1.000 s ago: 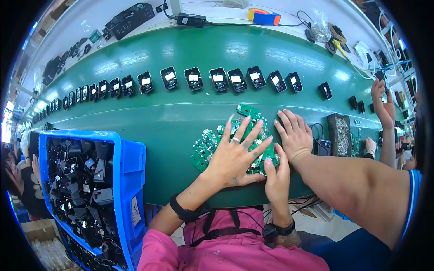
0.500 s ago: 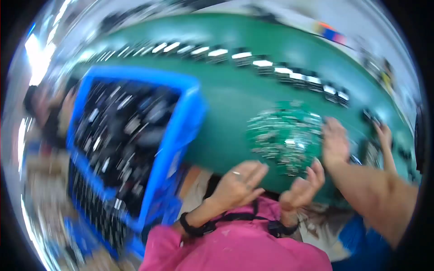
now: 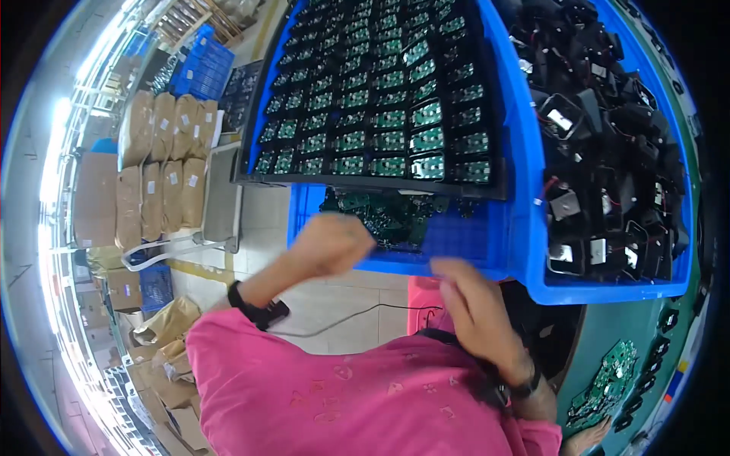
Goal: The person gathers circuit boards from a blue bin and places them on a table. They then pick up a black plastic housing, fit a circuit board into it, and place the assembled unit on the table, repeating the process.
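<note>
My left hand (image 3: 332, 245) is over the front of a blue crate (image 3: 300, 209) holding a loose heap of green circuit boards (image 3: 388, 220). Its fingers curl downward, hidden and blurred, so what they hold, if anything, does not show. Near the crate's front right corner, my right hand (image 3: 475, 311) is held out with thumb and fingers apart and nothing visible in it. A black tray (image 3: 365, 181) lies across the crate's far part, filled with rows of small black housings with green boards (image 3: 391, 118) in them.
At the right, a blue bin (image 3: 536, 251) holds many black housings with wires (image 3: 608, 197). Beyond it, a green table (image 3: 608, 327) bears a pile of green boards (image 3: 608, 384) beside another person's hand (image 3: 587, 439). Brown paper packages (image 3: 163, 163) stand on a cart (image 3: 220, 197) at left.
My view has swung left from the green table to the crates and tray. Both hands have left the table edge by the board pile; the left is now over the crate.
</note>
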The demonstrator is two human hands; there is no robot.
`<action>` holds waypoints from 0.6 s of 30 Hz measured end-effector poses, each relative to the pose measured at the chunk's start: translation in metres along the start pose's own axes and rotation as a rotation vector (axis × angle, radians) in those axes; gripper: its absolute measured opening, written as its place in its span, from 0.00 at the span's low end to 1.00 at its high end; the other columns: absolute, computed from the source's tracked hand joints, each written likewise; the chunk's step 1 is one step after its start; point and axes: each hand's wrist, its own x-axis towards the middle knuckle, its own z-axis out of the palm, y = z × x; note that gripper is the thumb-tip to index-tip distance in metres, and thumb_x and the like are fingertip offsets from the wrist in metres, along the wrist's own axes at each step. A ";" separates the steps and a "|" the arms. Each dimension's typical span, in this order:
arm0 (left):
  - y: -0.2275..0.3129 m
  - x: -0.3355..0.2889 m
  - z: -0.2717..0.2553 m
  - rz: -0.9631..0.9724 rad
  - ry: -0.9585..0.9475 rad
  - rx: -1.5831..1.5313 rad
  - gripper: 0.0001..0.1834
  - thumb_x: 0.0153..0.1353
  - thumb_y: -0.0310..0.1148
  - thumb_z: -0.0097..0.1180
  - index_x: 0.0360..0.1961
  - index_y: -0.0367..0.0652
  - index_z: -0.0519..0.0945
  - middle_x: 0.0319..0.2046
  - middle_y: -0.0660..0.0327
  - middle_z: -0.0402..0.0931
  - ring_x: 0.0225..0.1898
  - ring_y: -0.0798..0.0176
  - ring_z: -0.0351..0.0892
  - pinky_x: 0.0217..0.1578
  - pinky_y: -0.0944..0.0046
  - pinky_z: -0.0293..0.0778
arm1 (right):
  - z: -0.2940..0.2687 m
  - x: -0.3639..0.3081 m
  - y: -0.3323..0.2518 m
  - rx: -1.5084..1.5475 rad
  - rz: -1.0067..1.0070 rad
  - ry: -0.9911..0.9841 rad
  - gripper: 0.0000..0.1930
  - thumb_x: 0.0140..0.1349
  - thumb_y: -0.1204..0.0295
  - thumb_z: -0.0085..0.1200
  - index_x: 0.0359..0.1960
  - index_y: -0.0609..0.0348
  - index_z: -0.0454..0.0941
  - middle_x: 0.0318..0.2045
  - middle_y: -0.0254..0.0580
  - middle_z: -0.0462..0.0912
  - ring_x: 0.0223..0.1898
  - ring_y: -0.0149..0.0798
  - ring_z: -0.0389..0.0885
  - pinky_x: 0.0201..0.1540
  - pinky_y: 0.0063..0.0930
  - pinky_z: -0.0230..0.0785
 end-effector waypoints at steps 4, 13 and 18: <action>-0.055 0.010 0.016 0.062 0.087 -0.187 0.14 0.59 0.41 0.57 0.39 0.43 0.79 0.37 0.55 0.79 0.38 0.48 0.79 0.37 0.55 0.76 | 0.044 0.075 0.083 -0.130 0.505 -0.072 0.16 0.66 0.68 0.50 0.49 0.67 0.77 0.41 0.53 0.83 0.46 0.46 0.82 0.48 0.34 0.72; -0.082 0.018 0.033 0.089 -0.027 -0.119 0.39 0.50 0.57 0.64 0.60 0.47 0.74 0.53 0.53 0.76 0.54 0.46 0.74 0.54 0.52 0.70 | 0.078 0.123 0.128 0.343 1.224 -0.027 0.18 0.63 0.61 0.54 0.49 0.57 0.81 0.40 0.41 0.84 0.37 0.36 0.80 0.40 0.31 0.72; -0.090 0.028 0.028 0.052 -0.211 -0.350 0.50 0.44 0.60 0.67 0.67 0.51 0.66 0.59 0.52 0.70 0.59 0.42 0.69 0.58 0.50 0.66 | 0.081 0.132 0.103 0.296 1.109 -0.133 0.22 0.63 0.54 0.57 0.49 0.59 0.81 0.41 0.40 0.83 0.40 0.34 0.79 0.43 0.29 0.71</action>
